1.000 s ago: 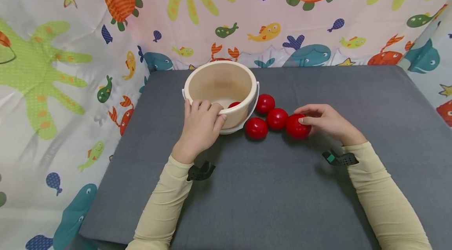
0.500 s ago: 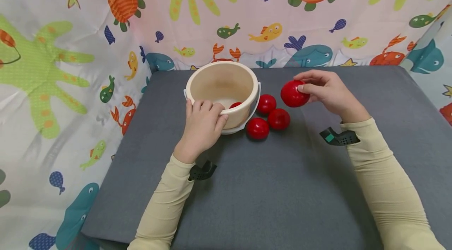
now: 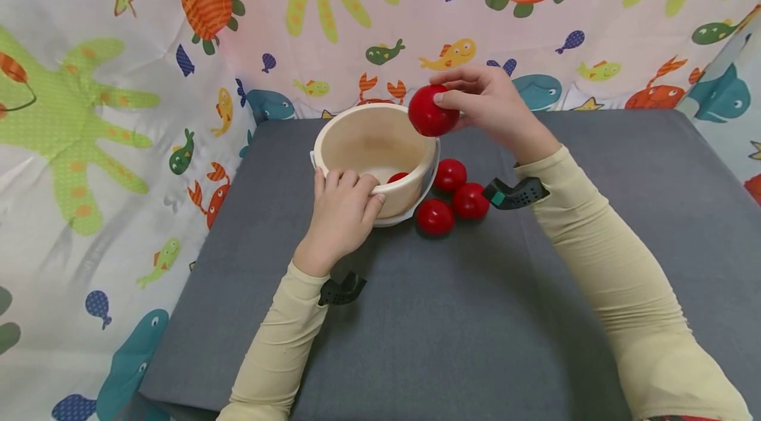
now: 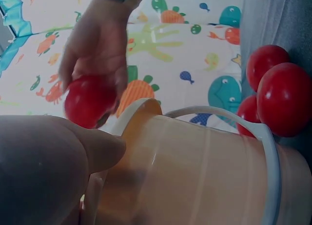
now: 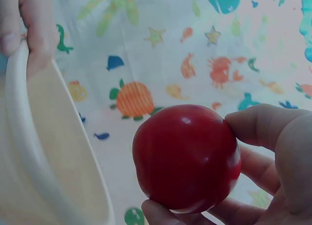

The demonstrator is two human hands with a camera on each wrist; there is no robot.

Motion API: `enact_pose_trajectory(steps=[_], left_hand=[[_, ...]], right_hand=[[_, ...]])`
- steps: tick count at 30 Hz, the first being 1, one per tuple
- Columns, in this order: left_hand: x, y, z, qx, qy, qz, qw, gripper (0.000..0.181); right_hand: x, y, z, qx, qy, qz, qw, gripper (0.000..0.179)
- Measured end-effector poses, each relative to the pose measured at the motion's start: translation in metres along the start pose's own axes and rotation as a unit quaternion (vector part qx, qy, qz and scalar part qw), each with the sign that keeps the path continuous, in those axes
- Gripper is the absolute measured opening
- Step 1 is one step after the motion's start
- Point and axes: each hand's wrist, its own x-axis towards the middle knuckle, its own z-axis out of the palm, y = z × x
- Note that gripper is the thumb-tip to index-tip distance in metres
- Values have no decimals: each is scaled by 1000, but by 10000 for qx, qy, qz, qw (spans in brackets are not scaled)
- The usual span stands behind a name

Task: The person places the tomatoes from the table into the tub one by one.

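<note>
A cream bucket (image 3: 404,199) with a white handle stands toward the back of the table. My left hand (image 3: 341,216) grips its near rim, fingers over the edge and thumb outside, as the left wrist view also shows. Up at the bucket's right rim, my right hand (image 3: 490,107) holds a shiny red ball (image 5: 187,156) between thumb and fingers. In the head view that ball overlaps the far right of the rim. Inside the bucket part of another red ball (image 3: 397,177) shows; the near wall hides the rest.
Three more red balls, one of them the nearest ball (image 3: 435,217), lie close together on the grey tabletop (image 3: 440,328) just right of the bucket. A curtain (image 3: 333,57) printed with sea animals hangs behind and to the left.
My right hand has lifted the red ball off the table and carried it up and left to the bucket's rim. My left hand keeps its grip on the bucket.
</note>
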Motion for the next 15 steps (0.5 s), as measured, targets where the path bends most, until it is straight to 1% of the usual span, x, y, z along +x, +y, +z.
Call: enact_pose_trajectory(steps=[3, 8, 12, 15], left_hand=[[0, 0, -1, 19, 7, -1, 10000, 18], [0, 1, -2, -21, -7, 30, 10000, 19], [0, 2, -3, -32, -56, 21, 10000, 21], [0, 3, -3, -30, -74, 4, 10000, 22]], right_hand=[[10, -7, 17, -117, -126, -55, 9998, 38], [20, -13, 45, 52, -344, -129, 9993, 36], [25, -12, 66, 91, -600, -186, 9980, 36], [28, -8, 78, 33, -681, -117, 9976, 36]])
